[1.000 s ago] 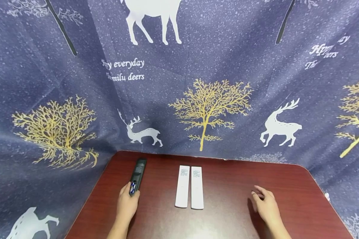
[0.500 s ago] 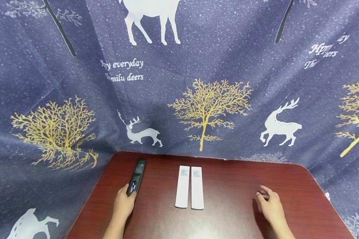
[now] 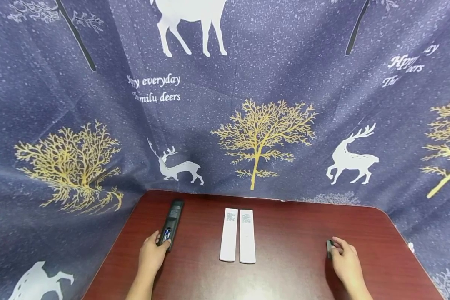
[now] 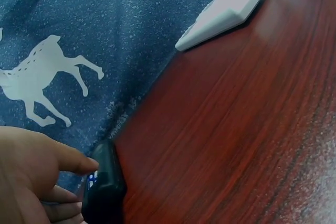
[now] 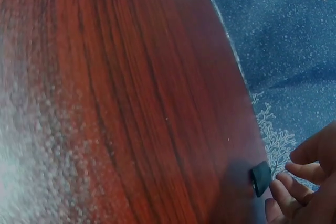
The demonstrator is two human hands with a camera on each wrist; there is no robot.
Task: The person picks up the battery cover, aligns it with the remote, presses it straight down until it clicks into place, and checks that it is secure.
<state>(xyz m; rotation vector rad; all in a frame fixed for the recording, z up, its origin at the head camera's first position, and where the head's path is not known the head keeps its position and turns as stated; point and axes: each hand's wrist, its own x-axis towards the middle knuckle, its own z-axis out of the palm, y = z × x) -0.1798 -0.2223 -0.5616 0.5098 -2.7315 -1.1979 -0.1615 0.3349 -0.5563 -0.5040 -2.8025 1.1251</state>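
At the table's left side, my left hand [image 3: 151,252] holds the lower end of a black remote control [image 3: 175,212], thumb at its near edge. Its open battery compartment shows blue batteries [image 3: 166,234]. From the left wrist, the black remote [image 4: 107,182] is seen end-on, a finger over the compartment. Over at the right, my right hand [image 3: 346,260] pinches a small dark battery cover [image 3: 329,248] by its edge. The right wrist view shows the cover [image 5: 261,178] against the fingertips [image 5: 277,187]; how firmly it is held is hard to tell.
Two white remote controls [image 3: 228,235] lie side by side, backs up, near the middle of the reddish-brown table [image 3: 285,237]. A blue curtain [image 3: 232,83] with printed deer and trees hangs behind the table and along its sides.
My left hand has slid slightly left and nearer along the black remote. The right hand has shifted right, and the dark cover now shows at its fingertips.
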